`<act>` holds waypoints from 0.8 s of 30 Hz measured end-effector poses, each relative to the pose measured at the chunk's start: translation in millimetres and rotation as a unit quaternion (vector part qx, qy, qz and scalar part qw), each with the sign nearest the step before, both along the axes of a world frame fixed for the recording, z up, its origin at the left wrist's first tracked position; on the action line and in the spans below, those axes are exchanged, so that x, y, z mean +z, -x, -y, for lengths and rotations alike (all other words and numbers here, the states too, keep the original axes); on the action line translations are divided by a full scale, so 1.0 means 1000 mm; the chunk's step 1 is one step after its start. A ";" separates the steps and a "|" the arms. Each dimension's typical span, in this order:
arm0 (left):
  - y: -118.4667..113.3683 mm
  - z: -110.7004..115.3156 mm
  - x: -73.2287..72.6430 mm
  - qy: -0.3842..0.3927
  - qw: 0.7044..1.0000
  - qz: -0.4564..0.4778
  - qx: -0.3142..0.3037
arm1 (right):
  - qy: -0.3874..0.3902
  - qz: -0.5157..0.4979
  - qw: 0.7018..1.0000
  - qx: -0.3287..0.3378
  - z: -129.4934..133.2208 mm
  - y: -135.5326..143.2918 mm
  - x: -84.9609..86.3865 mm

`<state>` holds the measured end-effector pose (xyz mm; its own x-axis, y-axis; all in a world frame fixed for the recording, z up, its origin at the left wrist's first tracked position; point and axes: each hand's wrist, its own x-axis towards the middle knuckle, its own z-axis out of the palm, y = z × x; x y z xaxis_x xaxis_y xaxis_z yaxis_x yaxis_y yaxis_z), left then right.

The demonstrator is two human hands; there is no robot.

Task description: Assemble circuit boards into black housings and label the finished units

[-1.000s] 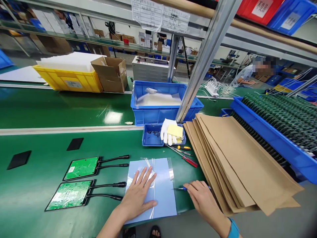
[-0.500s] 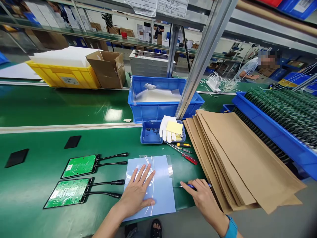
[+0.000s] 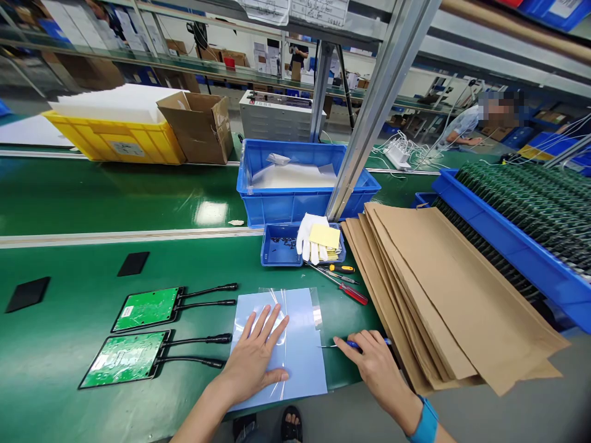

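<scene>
My left hand (image 3: 258, 354) lies flat with fingers spread on a light blue sheet (image 3: 305, 363). Clear plastic film (image 3: 316, 315) covers the sheet and sticks out past its upper right edge. To the right, my right hand (image 3: 373, 363) is closed over a blue-handled screwdriver (image 3: 354, 344) on the bench. Its thin metal shaft points left and its tip reaches the sheet's right edge. Left of the sheet lie two green circuit boards in black frames, an upper board (image 3: 150, 307) and a lower board (image 3: 127, 359), each with two black antennas pointing right.
Brown paper sheets (image 3: 443, 295) are stacked at right, beside a blue crate (image 3: 517, 234) of boards. A small blue tray (image 3: 281, 245) holds white gloves (image 3: 310, 237); a red-handled screwdriver (image 3: 353, 294) lies near it. Two black pads (image 3: 133, 263) lie at left. A metal post (image 3: 383, 98) rises behind.
My right hand has slid slightly left with the screwdriver, and its tip now meets the sheet's edge. My left hand stays pressed on the sheet.
</scene>
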<state>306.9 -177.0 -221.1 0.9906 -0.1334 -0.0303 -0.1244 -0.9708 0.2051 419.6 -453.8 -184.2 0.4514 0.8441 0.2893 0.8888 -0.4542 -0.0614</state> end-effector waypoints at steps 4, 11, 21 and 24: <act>-0.001 0.000 0.003 -0.004 1.000 -0.015 0.001 | 0.005 0.005 1.000 0.000 0.002 -0.001 -0.005; -0.001 -0.001 0.004 0.002 0.999 -0.033 0.003 | 0.028 -0.003 0.999 -0.017 0.009 -0.007 -0.009; -0.001 -0.025 0.006 -0.015 0.998 -0.046 0.035 | 0.013 -0.035 0.999 -0.018 -0.002 0.005 0.001; -0.001 -0.025 0.004 -0.018 0.999 -0.038 0.034 | 0.009 -0.027 1.000 -0.011 -0.010 0.004 0.001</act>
<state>307.8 -151.7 -216.9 0.9919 -0.0642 -0.1096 -0.0441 -0.9833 0.1766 415.3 -443.9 -183.0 0.4835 0.8392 0.2491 0.8747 -0.4744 -0.0997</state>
